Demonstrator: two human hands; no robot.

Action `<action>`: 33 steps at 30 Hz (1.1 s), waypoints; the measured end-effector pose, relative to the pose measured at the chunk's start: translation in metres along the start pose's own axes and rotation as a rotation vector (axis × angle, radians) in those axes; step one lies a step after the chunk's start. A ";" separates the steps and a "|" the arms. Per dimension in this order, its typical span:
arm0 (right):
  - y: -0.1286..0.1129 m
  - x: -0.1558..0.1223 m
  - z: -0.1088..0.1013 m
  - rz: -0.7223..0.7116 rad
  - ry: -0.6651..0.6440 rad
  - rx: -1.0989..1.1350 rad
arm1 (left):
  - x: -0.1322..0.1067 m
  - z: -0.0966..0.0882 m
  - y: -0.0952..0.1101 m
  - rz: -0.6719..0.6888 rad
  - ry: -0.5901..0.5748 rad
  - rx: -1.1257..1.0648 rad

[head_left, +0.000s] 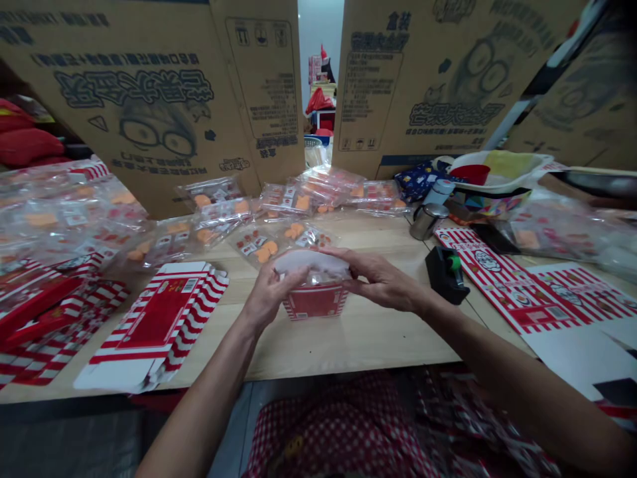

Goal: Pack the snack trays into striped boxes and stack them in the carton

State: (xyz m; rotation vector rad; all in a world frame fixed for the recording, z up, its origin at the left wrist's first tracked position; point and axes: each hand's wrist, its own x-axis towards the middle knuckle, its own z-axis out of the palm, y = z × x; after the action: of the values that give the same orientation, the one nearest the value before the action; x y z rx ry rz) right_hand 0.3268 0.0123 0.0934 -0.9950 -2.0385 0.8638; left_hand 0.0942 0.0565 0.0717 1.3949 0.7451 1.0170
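A small red box (318, 302) with striped edges stands upright on the wooden table in front of me. Its white top flap (312, 261) is bent over the opening, and some clear plastic shows just beneath it. My left hand (275, 287) grips the flap and the box's left side, thumb on the near face. On the right side, my right hand (381, 279) pinches the flap's other end with its fingers. What lies inside the box is mostly hidden by the flap and hands.
Flattened striped boxes (164, 312) are stacked at left. Clear packets with orange pieces (266, 249) lie behind the box. A black tape dispenser (446, 275), a metal cup (428, 220) and striped printed sheets (497, 282) are at right. Tall cardboard cartons (149, 99) wall the back.
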 end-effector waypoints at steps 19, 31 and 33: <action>0.026 0.027 0.008 0.359 0.208 0.661 | 0.009 -0.014 -0.016 0.007 -0.020 -0.272; 0.016 0.034 0.021 0.454 0.410 0.664 | -0.008 -0.021 -0.022 -0.047 -0.044 -0.294; 0.015 0.033 0.022 0.460 0.421 0.660 | -0.008 -0.022 -0.020 -0.066 -0.077 -0.322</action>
State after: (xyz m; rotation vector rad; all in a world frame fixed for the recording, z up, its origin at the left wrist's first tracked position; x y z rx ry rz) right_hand 0.2997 0.0414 0.0799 -1.1404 -1.0645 1.3174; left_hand 0.0741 0.0609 0.0491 1.1175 0.5388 0.9778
